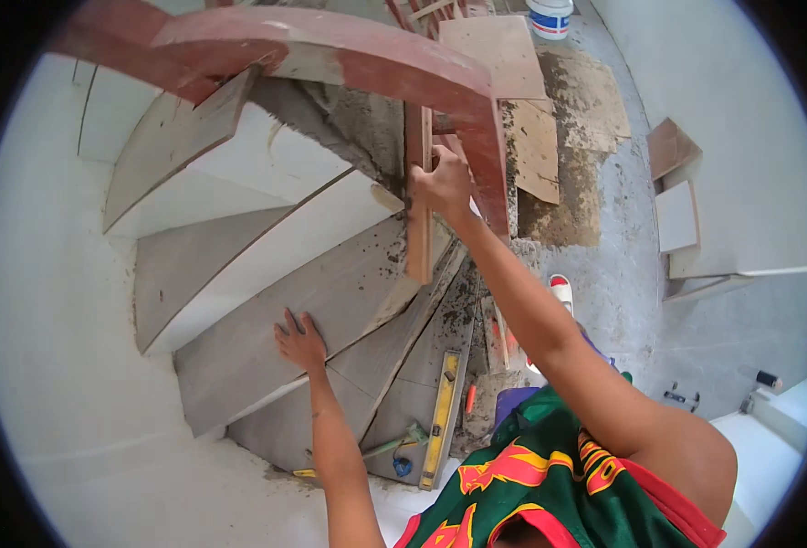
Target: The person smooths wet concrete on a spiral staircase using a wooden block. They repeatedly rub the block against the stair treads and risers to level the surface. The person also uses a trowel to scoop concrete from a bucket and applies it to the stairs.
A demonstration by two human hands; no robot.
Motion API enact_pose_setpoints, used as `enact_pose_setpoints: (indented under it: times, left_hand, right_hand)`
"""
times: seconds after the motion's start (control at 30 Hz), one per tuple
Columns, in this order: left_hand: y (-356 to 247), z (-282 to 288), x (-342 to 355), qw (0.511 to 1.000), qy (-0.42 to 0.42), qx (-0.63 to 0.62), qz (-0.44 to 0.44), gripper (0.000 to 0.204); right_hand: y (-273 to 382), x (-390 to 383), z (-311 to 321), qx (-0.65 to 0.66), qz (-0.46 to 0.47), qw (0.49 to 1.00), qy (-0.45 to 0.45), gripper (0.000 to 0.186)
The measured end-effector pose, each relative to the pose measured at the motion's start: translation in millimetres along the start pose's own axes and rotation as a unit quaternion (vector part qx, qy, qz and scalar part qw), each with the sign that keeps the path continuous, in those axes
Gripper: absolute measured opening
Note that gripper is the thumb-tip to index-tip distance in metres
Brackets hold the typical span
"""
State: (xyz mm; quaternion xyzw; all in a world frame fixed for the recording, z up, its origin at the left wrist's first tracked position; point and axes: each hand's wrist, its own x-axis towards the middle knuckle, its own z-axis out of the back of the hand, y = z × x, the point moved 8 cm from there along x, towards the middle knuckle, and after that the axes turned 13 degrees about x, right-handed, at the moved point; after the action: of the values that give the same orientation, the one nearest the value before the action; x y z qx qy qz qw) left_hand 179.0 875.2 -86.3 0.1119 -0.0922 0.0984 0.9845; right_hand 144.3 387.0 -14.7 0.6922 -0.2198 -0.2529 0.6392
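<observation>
My left hand (301, 342) lies with fingers spread on a grey tiled stair tread (239, 338). My right hand (442, 180) grips an upright wooden board (419, 251) beside the inner end of the winding steps, below a curved reddish-painted beam (376, 50). Dark debris is scattered over the treads near the board. On the lower tiles lie a yellow level (440, 416), a hammer-like tool with a green handle (383, 447) and a small blue object (403, 466). A short orange object (471, 398) lies beside the level.
A white bucket (550, 18) stands at the top, near stained cardboard sheets (531, 151). Tile pieces (677, 215) lean on the right wall. A sandal (560, 294) shows on the floor below, and small dark tools (682, 400) lie at lower right. A white curved wall (47, 320) borders the stairs.
</observation>
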Motion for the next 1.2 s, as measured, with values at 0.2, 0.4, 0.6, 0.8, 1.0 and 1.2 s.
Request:
enact_pose_setpoints:
  times: [0.2, 0.4, 0.6, 0.8, 1.0, 1.2]
  left_hand:
    - [-6.4, 1.9, -3.0, 1.0, 0.004, 0.0, -0.002, 0.058]
    - [0.4, 1.2, -7.0, 1.0, 0.004, 0.002, -0.001, 0.06]
    - [13.2, -1.2, -6.8, 1.0, 0.002, 0.002, 0.011, 0.059]
    - [-21.6, 8.4, 13.1, 0.988, -0.116, 0.042, -0.092, 0.052]
    - [-42.5, -26.7, -2.3, 0.989, 0.081, 0.114, -0.057, 0.048]
    - [38.5, -72.9, 48.0, 0.983, -0.007, 0.181, -0.033, 0.058]
  right_hand:
    - [-17.9, 6.3, 14.3, -0.148, 0.105, 0.967, -0.18, 0.049]
    - [-71.7, 32.3, 3.7, -0.011, 0.106, 0.993, -0.044, 0.059]
    - [-84.4, 36.9, -22.0, -0.079, 0.012, 0.997, -0.023, 0.055]
    - [-81.7, 53.5, -4.9, 0.015, 0.077, 0.994, -0.072, 0.048]
    - [-107.2, 54.0, 11.8, 0.094, 0.135, 0.976, -0.142, 0.041]
    - [-60.1, 45.3, -29.4, 0.216, 0.184, 0.951, -0.125, 0.035]
